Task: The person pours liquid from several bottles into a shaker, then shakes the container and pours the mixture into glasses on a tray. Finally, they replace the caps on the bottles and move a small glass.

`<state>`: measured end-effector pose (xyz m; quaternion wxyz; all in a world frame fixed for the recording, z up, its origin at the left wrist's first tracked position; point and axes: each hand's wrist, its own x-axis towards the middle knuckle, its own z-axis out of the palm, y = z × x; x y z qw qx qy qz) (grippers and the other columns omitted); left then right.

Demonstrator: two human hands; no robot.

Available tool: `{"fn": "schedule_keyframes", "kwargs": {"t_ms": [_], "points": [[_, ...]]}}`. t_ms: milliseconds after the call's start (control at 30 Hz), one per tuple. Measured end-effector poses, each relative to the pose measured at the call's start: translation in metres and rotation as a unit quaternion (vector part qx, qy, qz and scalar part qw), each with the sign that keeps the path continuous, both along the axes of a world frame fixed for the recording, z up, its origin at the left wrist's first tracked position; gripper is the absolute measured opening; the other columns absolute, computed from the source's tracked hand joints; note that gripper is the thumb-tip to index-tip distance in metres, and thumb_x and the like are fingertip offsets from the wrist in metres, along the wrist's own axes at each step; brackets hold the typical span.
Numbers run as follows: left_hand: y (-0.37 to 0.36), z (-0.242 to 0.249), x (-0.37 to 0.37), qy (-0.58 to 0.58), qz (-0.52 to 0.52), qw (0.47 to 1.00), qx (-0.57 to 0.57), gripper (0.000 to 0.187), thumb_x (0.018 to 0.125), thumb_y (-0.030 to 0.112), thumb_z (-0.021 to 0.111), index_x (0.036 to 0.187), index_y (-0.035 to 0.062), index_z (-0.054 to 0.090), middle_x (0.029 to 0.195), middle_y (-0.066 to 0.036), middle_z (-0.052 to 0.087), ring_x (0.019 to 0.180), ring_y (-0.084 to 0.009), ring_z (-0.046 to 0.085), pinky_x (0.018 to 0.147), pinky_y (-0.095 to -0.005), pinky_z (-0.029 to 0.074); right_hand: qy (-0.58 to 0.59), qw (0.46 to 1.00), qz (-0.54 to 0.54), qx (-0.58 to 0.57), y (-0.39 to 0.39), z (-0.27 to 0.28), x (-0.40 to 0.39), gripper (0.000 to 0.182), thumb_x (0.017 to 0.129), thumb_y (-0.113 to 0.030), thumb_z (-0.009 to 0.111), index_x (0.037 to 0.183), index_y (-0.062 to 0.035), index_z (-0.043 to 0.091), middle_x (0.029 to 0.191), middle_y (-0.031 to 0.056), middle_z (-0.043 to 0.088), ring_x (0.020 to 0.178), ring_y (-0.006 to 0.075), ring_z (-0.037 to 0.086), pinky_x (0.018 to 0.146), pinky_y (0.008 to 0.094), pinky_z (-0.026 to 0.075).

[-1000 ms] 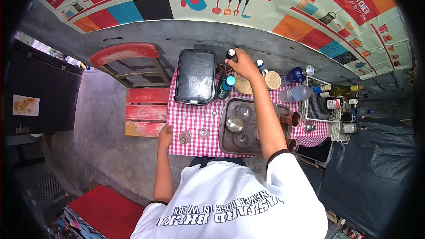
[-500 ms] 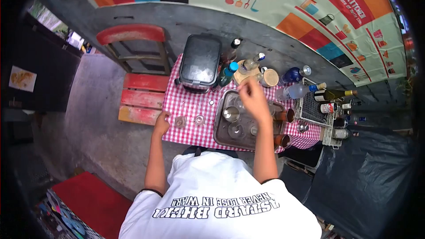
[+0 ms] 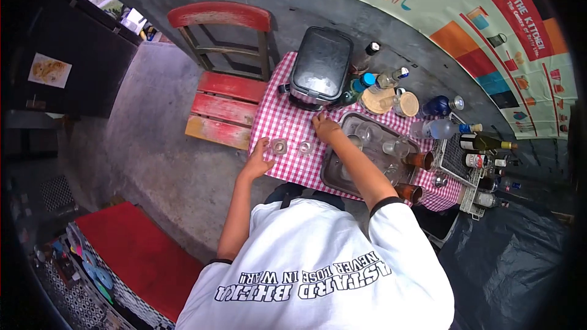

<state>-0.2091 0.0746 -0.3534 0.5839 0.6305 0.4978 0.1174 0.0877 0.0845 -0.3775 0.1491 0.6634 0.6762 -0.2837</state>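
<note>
My left hand (image 3: pixel 259 159) is at the left front edge of the checked tablecloth (image 3: pixel 278 95), thumb and fingers apart, beside a small glass (image 3: pixel 279 146). A second small glass (image 3: pixel 305 147) stands a little to its right. Between the dark lidded container (image 3: pixel 321 64) and the tray (image 3: pixel 330 168), my right hand (image 3: pixel 324 128) is down on the cloth with its fingers together; whatever may be between the fingertips is hidden. My right forearm crosses over the tray, which holds several clear glasses and a metal cup (image 3: pixel 355 141).
Amber glasses (image 3: pixel 419 160) stand at the tray's right side. Behind it are bottles (image 3: pixel 391 77) and a round wooden lid (image 3: pixel 406 104). More bottles (image 3: pixel 483 142) stand by a wire rack (image 3: pixel 455 162) at the right. A red chair (image 3: pixel 226 99) adjoins the table's left edge.
My right hand has moved from above the tray down to the cloth left of it. The fingers of my left hand have spread beside the small glass. The view has shifted.
</note>
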Motion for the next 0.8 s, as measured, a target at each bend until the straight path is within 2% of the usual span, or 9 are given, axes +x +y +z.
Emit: {"fn": "schedule_keyframes", "kwargs": {"t_ms": [133,267,467,600,633,667,733,767,800], "points": [[-0.001,0.003,0.012,0.021,-0.010,0.994,0.105,0.090,0.071,0.007,0.082,0.146,0.0074,0.033,0.144,-0.018,0.042,0.129,-0.0342,0.049,0.106,-0.0410,0.043,0.017,0.999,-0.014,0.046,0.005,-0.016,0.008,0.037,0.090,-0.008,0.049,0.126,-0.0014,0.046,0.122,0.0268,0.054,0.102,0.0417,0.065,0.087,0.0475,0.054],[0.002,0.011,0.026,0.025,-0.015,0.986,0.164,0.075,0.070,0.006,0.081,0.136,0.0071,0.046,0.139,-0.014,0.047,0.125,-0.0305,0.053,0.104,-0.0382,0.044,0.063,0.997,0.000,0.044,0.007,-0.017,0.022,0.042,0.085,-0.005,0.053,0.126,0.0015,0.046,0.129,0.0309,0.051,0.102,0.0458,0.063,0.090,0.0469,0.053],[0.006,0.008,0.033,-0.039,-0.009,0.992,0.121,0.060,0.071,0.005,0.080,0.124,0.0080,0.054,0.118,-0.012,0.060,0.114,-0.0292,0.060,0.097,-0.0366,0.048,0.130,0.982,-0.037,0.131,-0.003,0.008,0.013,0.051,0.070,0.000,0.068,0.116,0.0049,0.048,0.134,0.0348,0.044,0.127,0.0456,0.046,0.102,0.0459,0.045],[0.007,-0.007,0.030,-0.125,0.057,0.990,0.037,0.052,0.071,0.007,0.083,0.117,0.0076,0.059,0.110,-0.009,0.064,0.102,-0.0198,0.064,0.091,-0.0340,0.051,0.269,0.928,-0.145,0.211,-0.022,0.087,0.000,0.048,0.072,-0.002,0.068,0.115,0.0033,0.046,0.115,0.0268,0.049,0.108,0.0475,0.054,0.095,0.0473,0.046],[0.009,0.011,0.031,-0.103,0.075,0.992,0.009,0.055,0.072,0.009,0.084,0.119,0.0061,0.057,0.109,-0.007,0.065,0.101,-0.0168,0.064,0.091,-0.0322,0.051,0.280,0.901,-0.169,0.286,-0.029,0.090,-0.003,0.042,0.074,0.000,0.069,0.109,-0.0013,0.046,0.103,0.0149,0.048,0.093,0.0335,0.057,0.084,0.0389,0.049],[0.010,0.016,0.030,-0.102,0.076,0.992,0.009,0.055,0.072,0.009,0.084,0.119,0.0061,0.057,0.109,-0.007,0.065,0.101,-0.0168,0.064,0.091,-0.0322,0.051,0.281,0.901,-0.168,0.285,-0.040,0.095,-0.005,0.042,0.074,0.000,0.069,0.109,-0.0013,0.046,0.103,0.0149,0.048,0.093,0.0335,0.057,0.084,0.0389,0.049],[0.015,0.024,0.026,-0.161,0.116,0.978,-0.070,0.058,0.072,0.009,0.084,0.122,0.0023,0.055,0.110,-0.007,0.065,0.105,-0.0189,0.064,0.093,-0.0324,0.051,0.425,0.801,-0.364,0.213,-0.062,0.130,-0.012,0.039,0.078,0.007,0.065,0.110,-0.0039,0.045,0.099,0.0053,0.046,0.085,0.0142,0.051,0.076,0.0258,0.044],[0.017,0.058,0.031,-0.117,0.116,0.984,-0.071,0.060,0.073,0.010,0.084,0.123,-0.0003,0.053,0.111,-0.008,0.066,0.106,-0.0198,0.063,0.094,-0.0336,0.051,0.426,0.798,-0.367,0.216,-0.074,0.142,-0.014,0.039,0.078,0.007,0.065,0.110,-0.0039,0.045,0.099,0.0053,0.046,0.085,0.0142,0.051,0.076,0.0258,0.044],[0.019,0.063,0.032,-0.117,0.109,0.985,-0.070,0.060,0.073,0.010,0.084,0.123,-0.0003,0.053,0.111,-0.008,0.066,0.106,-0.0198,0.063,0.094,-0.0336,0.051,0.510,0.733,-0.402,0.202,-0.088,0.153,-0.015,0.038,0.080,0.009,0.063,0.110,-0.0051,0.045,0.098,0.0021,0.044,0.084,0.0091,0.046,0.076,0.0222,0.041]]}}
